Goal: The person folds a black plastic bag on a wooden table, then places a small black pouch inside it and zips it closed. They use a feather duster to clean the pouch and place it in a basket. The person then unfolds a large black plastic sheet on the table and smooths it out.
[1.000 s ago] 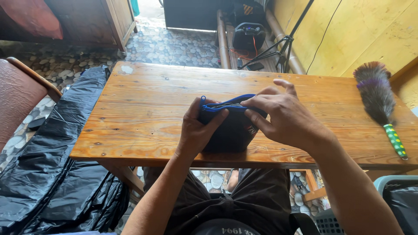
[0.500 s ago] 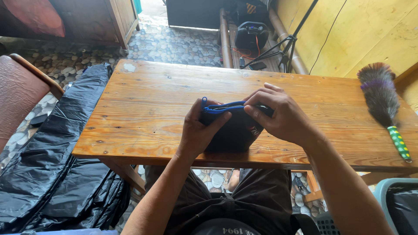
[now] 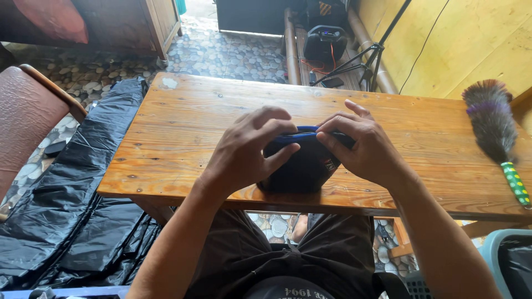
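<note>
Dark pouch (image 3: 302,166) with a blue rim, resting on the table (image 3: 183,122) near its front edge. Left hand (image 3: 249,149) and right hand (image 3: 366,147) pinch the rim from opposite ends; its long axis runs left–right between them, both equally near.

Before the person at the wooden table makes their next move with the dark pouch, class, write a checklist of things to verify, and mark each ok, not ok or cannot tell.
1. Both hands on the dark pouch: ok; left hand and right hand grip its blue top edge.
2. Pouch supported: ok; it rests on the wooden table near the front edge.
3. Pouch open or closed: cannot tell; fingers cover the top.
4. Contents: cannot tell.
5. Feather duster out of the way: ok; it lies far to the right.
6. Black plastic sheet clear of the hands: ok; it hangs off the table's left end.
</note>
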